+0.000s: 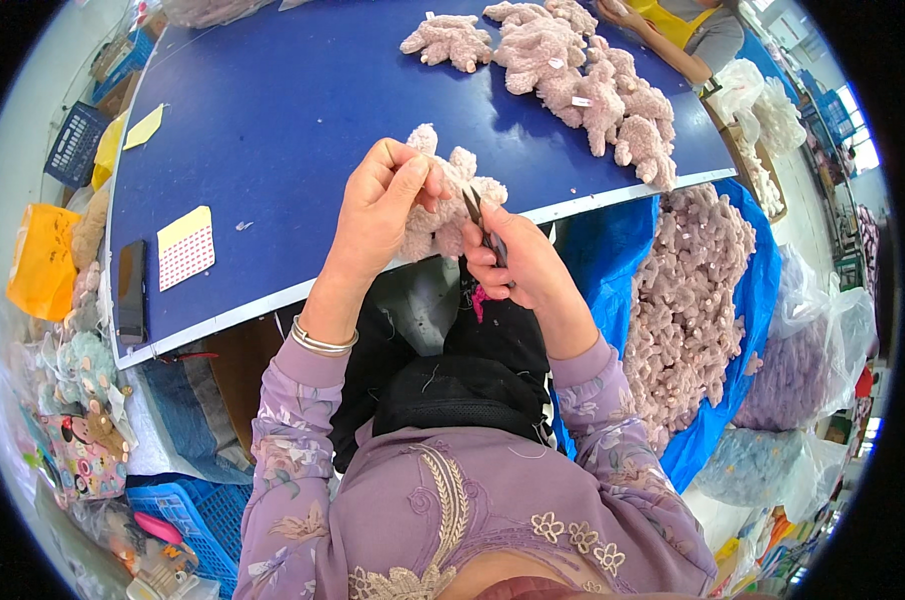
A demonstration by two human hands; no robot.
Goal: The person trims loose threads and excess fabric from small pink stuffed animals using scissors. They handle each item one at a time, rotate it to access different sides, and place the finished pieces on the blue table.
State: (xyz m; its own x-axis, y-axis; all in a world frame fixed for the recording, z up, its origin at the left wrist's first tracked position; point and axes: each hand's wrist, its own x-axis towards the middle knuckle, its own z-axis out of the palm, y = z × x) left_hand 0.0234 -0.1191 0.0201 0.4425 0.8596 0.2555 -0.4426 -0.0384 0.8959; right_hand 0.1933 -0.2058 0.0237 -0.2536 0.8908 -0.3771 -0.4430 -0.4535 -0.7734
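Note:
At the near edge of the table I have a small pale pink plush toy [421,218] in front of me. My left hand [381,205] is closed, thumb and fingertips pinching the toy's upper part. In my right hand [528,262] is a pair of small dark scissors [476,208], fingers wrapped round the handles. Their pointed tips reach up to the toy's side, close to my left fingertips. Whether the blades touch a thread there is too small to make out. A bright pink piece [480,303] hangs below my right hand.
More pink plush toys [545,62] lie heaped at the table's [273,130] far right. Below right, a blue bag [763,290] holds many more. A sticker sheet [186,250] and a phone [132,290] lie at left. Another person's arm [663,45] shows at the far right.

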